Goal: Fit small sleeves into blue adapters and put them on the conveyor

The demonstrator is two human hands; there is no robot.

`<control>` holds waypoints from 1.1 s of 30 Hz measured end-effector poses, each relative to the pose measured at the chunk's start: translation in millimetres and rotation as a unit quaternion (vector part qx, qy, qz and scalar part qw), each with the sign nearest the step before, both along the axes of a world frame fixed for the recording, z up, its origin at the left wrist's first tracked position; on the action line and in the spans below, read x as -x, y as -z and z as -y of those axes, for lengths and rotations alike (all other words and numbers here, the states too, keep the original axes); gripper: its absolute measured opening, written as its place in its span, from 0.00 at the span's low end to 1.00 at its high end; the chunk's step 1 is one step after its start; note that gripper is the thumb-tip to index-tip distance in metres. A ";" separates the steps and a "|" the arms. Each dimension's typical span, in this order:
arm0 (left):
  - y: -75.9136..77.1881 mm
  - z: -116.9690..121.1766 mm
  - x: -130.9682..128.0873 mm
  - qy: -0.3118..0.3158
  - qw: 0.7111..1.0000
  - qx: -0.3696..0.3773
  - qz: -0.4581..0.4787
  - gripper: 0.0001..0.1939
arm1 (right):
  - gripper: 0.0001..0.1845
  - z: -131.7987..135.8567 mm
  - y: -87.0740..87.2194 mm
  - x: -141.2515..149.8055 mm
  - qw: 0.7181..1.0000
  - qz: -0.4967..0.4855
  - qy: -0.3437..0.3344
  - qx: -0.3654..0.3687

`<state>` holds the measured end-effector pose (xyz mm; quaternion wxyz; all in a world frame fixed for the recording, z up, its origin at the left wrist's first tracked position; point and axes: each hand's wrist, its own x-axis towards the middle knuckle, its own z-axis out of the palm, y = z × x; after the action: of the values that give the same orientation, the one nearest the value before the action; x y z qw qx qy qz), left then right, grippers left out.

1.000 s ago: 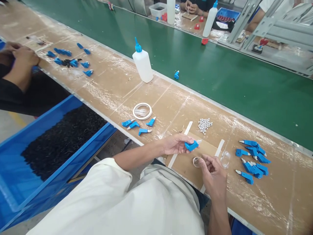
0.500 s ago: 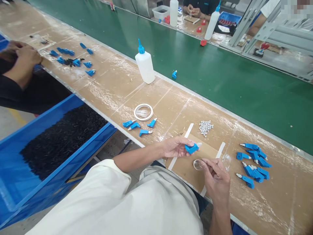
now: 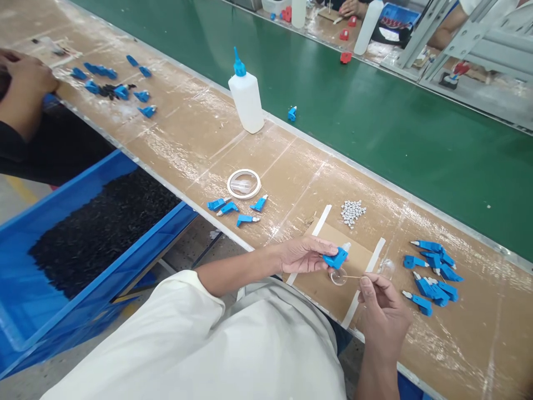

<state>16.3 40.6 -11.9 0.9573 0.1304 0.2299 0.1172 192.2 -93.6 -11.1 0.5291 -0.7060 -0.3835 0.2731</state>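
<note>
Over a plain brown cardboard sheet (image 3: 316,289) taped to the bench (image 3: 287,178), the left hand (image 3: 306,254) pinches an angular blue plastic part (image 3: 334,258), white tip slanting away rightward. Just below sits a small clear round dish (image 3: 337,281), nearer the left hand; the right hand (image 3: 385,308) grips a thin wooden stick (image 3: 353,276) pointing crosswise at it. Beyond the bench lies a broad green conveyor belt (image 3: 375,128).

I see bare left hand (image 3: 307,255) gripping, thumb (image 3: 321,245) on top, bare forearm (image 3: 239,270) stretched out; bare right hand (image 3: 386,309) pinching, fingers (image 3: 386,285) curled.
</note>
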 end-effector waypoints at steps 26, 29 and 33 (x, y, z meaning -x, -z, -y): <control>12.5 17.3 -10.3 0.048 0.999 0.007 0.018 0.08 | 0.05 -5.9 -24.5 19.3 0.970 0.156 -0.024 -0.185; 13.8 17.6 -10.4 0.046 0.999 0.001 0.010 0.09 | 0.05 -6.1 -23.6 18.4 0.952 0.233 -0.014 -0.199; 13.9 16.9 -9.8 0.047 0.999 -0.004 0.006 0.09 | 0.02 -3.9 -21.8 20.2 0.945 0.277 0.012 -0.175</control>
<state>26.1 23.6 -25.7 0.9625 0.1445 0.2172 0.0743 172.0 -89.6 10.7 0.5205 -0.6545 -0.5483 -0.0105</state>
